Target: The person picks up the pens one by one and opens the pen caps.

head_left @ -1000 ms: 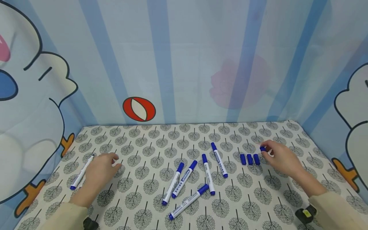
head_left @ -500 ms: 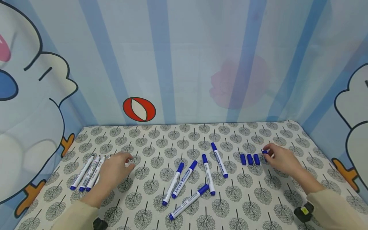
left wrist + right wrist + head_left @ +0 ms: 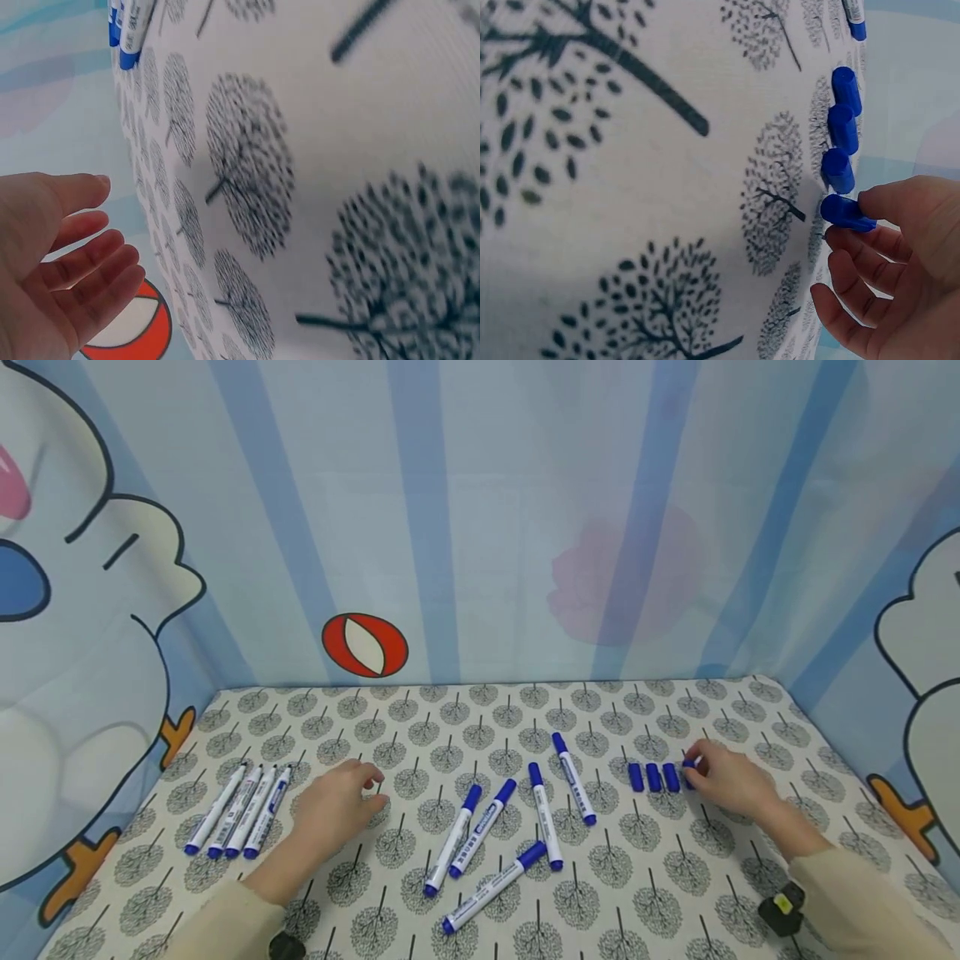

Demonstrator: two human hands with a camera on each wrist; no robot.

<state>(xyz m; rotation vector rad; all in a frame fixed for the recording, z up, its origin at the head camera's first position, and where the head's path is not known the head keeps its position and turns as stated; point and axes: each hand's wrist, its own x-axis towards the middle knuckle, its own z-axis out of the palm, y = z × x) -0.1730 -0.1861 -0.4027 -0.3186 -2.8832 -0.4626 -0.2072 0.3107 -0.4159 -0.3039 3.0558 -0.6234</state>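
Observation:
My right hand (image 3: 729, 778) pinches a blue marker cap (image 3: 846, 212) between thumb and fingers, at the right end of a short row of blue caps (image 3: 654, 777) lying side by side on the cloth. In the head view my left hand (image 3: 335, 807) holds nothing, its fingers relaxed and slightly bent. It is over the cloth between two groups of markers. To its left lie several uncapped white markers (image 3: 238, 810) in a neat row, dark tips pointing away. On its right are several capped white markers with blue caps, the closest one a slanted marker (image 3: 452, 841).
The table is covered with a tree-print cloth (image 3: 480, 718). One capped marker (image 3: 495, 887) lies aslant near the front, and another marker (image 3: 573, 779) sits farther back toward the caps. A striped curtain (image 3: 495, 527) with cartoon figures rises behind the table.
My left hand has moved right, away from the uncapped markers, bringing the whole row into view. My right hand has lowered its cap beside the other caps.

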